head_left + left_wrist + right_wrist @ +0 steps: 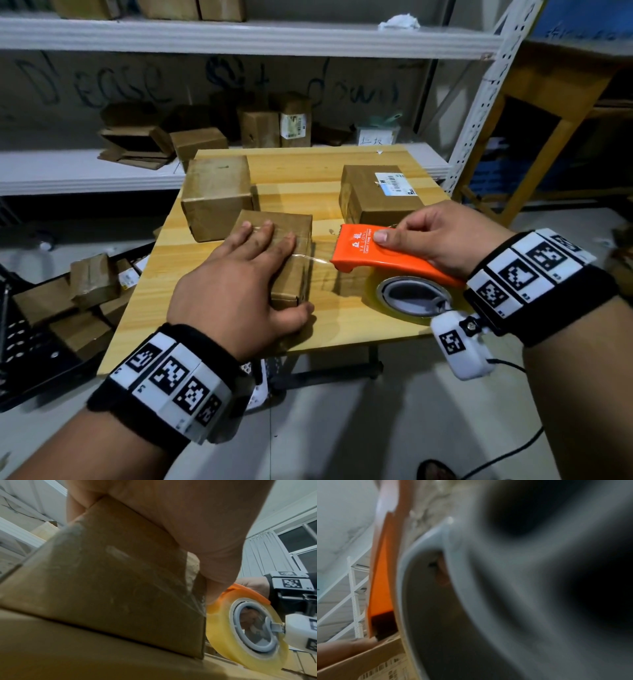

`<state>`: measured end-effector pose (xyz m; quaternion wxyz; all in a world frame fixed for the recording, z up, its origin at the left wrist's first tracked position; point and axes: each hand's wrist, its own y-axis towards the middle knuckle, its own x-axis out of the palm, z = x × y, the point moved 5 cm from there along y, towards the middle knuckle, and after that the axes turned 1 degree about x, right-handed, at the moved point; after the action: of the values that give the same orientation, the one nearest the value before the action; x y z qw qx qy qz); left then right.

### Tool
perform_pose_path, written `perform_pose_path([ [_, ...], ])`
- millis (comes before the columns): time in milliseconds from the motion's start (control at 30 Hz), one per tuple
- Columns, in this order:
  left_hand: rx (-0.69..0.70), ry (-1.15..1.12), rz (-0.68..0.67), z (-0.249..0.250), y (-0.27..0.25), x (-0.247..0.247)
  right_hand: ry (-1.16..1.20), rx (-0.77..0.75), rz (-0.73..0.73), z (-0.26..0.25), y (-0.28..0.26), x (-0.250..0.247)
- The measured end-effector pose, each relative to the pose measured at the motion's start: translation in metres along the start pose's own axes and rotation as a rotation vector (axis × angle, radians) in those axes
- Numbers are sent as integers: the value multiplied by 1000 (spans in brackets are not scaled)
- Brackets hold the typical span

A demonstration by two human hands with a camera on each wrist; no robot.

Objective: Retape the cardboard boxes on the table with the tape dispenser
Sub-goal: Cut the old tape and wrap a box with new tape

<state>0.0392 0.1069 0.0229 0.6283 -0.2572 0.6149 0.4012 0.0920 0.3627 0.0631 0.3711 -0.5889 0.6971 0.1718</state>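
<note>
A small brown cardboard box [294, 226] lies in the middle of the wooden table [205, 308]. My left hand [260, 246] presses flat on its top with straight fingers, the thumb down beside its near side. The left wrist view shows that box [111, 581] close up under the left hand [188, 520]. My right hand [435, 236] grips an orange tape dispenser [370, 250] just right of the box, with its clear tape roll [411, 298] near the table. A strip of clear tape [317, 258] runs from the dispenser to the box's right edge. The right wrist view is blurred, filled by the dispenser [380, 581].
Two more boxes stand on the table: a plain one [215, 195] at the back left and a labelled one [373, 195] at the back right. White shelving [85, 171] behind holds several boxes. More boxes [92, 277] lie on the floor at the left.
</note>
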Motion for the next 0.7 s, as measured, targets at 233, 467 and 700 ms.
perform_pose_path([
  [233,-34,-112,12,-9,-1,-5,49,-23,1,-3,-1,9],
  [467,-71,-391,83,-30,-4,-15,156,-39,-80,-15,0,23],
  [700,-90,-713,139,-56,-5,-8,256,-79,-117,-27,-1,30],
])
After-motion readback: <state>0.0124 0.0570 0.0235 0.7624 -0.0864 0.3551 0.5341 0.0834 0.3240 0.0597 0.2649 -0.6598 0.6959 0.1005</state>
